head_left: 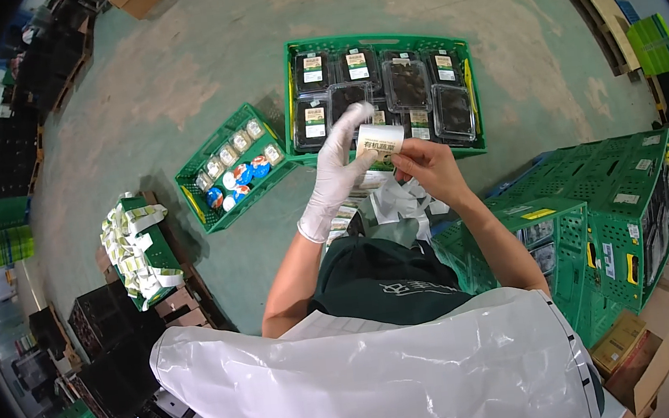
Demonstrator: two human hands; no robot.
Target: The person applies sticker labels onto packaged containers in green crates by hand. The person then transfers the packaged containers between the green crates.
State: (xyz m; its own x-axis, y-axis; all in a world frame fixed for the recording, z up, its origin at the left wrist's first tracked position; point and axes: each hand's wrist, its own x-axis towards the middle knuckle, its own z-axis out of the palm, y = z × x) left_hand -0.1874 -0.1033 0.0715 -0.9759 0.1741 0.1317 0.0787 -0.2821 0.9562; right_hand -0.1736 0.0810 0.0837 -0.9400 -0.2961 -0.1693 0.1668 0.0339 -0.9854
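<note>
My left hand [338, 167], in a white glove, and my bare right hand [429, 169] together hold a small white label [380, 139] with green print, above a strip of peeled backing paper [400, 201]. Just beyond the hands lies a large green crate [375, 41] on the floor. It holds several clear plastic boxes of dark fruit [407, 85]; some carry labels and some do not.
A smaller green crate [193, 196] with small round tubs sits to the left. Further left, a green crate [162, 253] is draped in label strips. Stacked green crates [622, 201] stand to the right, cardboard boxes [635, 352] at lower right, dark crates [111, 350] at lower left.
</note>
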